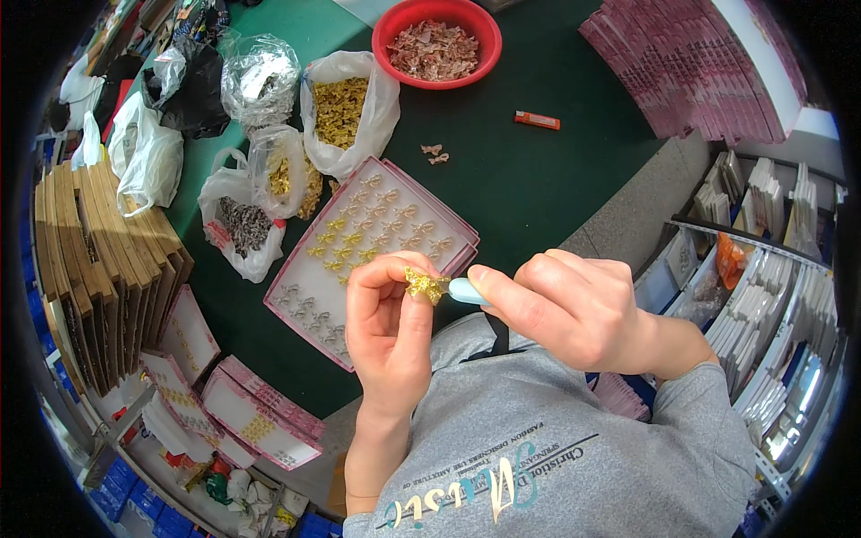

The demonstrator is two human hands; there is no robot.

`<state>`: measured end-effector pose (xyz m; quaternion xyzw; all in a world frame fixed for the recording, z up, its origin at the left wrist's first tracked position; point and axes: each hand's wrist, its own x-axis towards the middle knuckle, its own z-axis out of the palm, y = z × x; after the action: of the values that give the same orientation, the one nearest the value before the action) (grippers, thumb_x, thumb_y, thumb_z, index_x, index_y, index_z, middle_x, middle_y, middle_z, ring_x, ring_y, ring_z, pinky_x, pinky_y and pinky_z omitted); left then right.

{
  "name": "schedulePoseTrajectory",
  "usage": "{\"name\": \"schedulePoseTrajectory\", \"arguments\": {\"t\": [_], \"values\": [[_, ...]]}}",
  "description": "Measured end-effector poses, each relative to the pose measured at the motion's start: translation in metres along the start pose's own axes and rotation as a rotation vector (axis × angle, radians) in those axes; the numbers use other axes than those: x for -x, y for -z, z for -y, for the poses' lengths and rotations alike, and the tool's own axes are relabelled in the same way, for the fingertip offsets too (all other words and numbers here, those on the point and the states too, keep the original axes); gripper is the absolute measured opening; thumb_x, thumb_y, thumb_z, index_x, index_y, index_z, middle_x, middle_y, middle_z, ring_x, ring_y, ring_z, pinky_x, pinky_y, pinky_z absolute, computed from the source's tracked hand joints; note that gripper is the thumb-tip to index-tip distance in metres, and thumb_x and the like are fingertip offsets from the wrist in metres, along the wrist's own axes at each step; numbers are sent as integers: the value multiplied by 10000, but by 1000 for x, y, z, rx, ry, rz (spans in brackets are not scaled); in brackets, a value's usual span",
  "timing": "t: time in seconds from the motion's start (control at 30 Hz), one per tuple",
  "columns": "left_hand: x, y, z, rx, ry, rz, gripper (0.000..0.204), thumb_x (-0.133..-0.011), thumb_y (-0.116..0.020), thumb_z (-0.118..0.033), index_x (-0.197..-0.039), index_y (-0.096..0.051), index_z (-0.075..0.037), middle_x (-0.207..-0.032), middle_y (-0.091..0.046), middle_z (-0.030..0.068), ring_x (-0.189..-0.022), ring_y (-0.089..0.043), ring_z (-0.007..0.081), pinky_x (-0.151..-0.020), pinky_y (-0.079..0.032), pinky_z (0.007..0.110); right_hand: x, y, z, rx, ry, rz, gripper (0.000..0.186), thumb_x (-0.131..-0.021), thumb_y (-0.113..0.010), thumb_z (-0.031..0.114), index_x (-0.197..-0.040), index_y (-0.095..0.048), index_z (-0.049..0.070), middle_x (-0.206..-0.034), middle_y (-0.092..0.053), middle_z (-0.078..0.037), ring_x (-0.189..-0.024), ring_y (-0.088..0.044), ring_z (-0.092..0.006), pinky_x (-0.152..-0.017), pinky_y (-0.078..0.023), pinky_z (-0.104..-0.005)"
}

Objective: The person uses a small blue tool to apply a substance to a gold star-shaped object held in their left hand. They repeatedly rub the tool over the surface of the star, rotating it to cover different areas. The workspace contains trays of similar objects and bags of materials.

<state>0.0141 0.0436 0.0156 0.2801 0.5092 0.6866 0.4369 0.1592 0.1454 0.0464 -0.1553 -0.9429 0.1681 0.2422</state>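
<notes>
My left hand point(391, 327) is closed, pinching a small shiny gold bow-like ornament point(425, 284) between thumb and fingers. From the right, my right hand point(574, 314) grips a pale blue, round-ended piece point(466, 291), whose tip meets the ornament's edge; its exact kind I cannot make out. Behind my left hand lies a white display board point(296, 255) with a pink edge, on top of another. Rows of small bow-shaped ornaments sit on it: pinkish ones point(417, 229), gold ones point(336, 251) and silver ones point(309, 312).
A red bowl point(493, 40) of pinkish pieces stands at the back. Two loose pieces point(436, 154) and an orange lighter point(538, 120) lie on the dark green table point(529, 193). Plastic bags point(381, 117) of gold and dark pieces, cardboard point(112, 260) and stacked boards point(664, 67) surround it.
</notes>
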Motion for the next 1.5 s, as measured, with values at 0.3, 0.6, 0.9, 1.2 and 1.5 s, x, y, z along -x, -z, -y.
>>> {"name": "schedulePoseTrajectory", "arguments": {"t": [0.3, 0.6, 0.9, 1.2, 1.5], "values": [[0, 0, 0, -54, -29, 12, 146, -853, -450, 58, -982, -422, -3, -947, -493, 104, -837, -483, 114, -767, -409, 237, -1, 1, 0, 1, -13, 11, 394, -573, -609, 100, -962, -614, 40, -633, -430, 0, -507, -496, -94, -381, -398, -198], [-1, 1, -2, -263, -98, 34, 141, -844, -453, 78, -967, -439, 10, -955, -491, 108, -814, -475, 102, -726, -407, 219, -8, 13, 0, -1, -22, 107, 376, -585, -601, 115, -955, -610, 50, -628, -431, 5, -501, -490, -91, -380, -395, -201], [-1, -1, -6, -193, 13, 31, 142, -852, -452, 73, -977, -441, 7, -954, -498, 82, -801, -465, 77, -718, -403, 207, -4, 6, -2, 145, 92, 32, 329, -596, -605, 135, -918, -626, 72, -629, -413, 16, -505, -464, -71, -371, -344, -171], [2, 0, -6, -62, 112, -5, 156, -857, -463, 58, -998, -440, -2, -976, -508, 69, -825, -474, 74, -734, -402, 202, -2, -1, -6, 199, 153, -56, 306, -614, -611, 141, -916, -638, 97, -632, -394, 22, -503, -446, -63, -381, -319, -159], [3, -1, -3, 302, 258, -55, 171, -873, -481, -11, -1040, -446, 0, -972, -525, 84, -802, -505, 108, -739, -426, 243, -6, -3, -17, 233, 120, -125, 357, -620, -639, 116, -975, -612, 88, -643, -439, 4, -501, -462, -95, -385, -368, -193]]}}
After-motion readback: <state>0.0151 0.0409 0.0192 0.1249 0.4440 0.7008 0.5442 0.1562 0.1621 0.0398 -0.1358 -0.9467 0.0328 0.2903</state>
